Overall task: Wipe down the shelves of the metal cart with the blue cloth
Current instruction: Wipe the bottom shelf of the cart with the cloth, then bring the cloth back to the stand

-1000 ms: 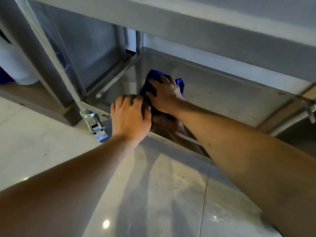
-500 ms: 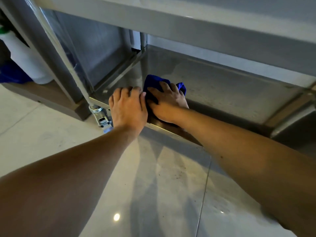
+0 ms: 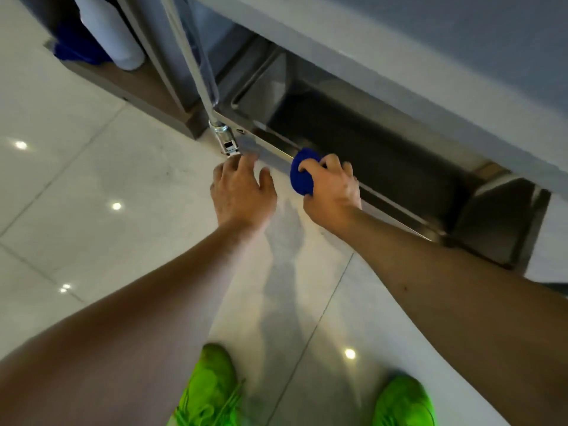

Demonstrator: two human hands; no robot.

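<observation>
The metal cart's bottom shelf (image 3: 353, 149) lies low over the floor, dark and shaded by the shelf above (image 3: 384, 41). My right hand (image 3: 333, 189) is closed around the bunched blue cloth (image 3: 301, 176), held just in front of the bottom shelf's front rim. Beside it, my left hand (image 3: 241, 192) hovers over the floor with fingers spread and nothing in it, close to the cart's front-left caster (image 3: 226, 141). The cart's upright post (image 3: 187, 56) rises from that caster.
Glossy pale floor tiles (image 3: 92, 179) stretch in front of the cart. A white cylinder (image 3: 107, 35) and something blue (image 3: 76, 50) stand on a low wooden plinth at upper left. My two green shoes (image 3: 209, 392) are at the bottom edge.
Both hands have come off the bottom shelf toward me. The right hand has bunched up the cloth and lifted it clear. The view has pulled back and tipped down.
</observation>
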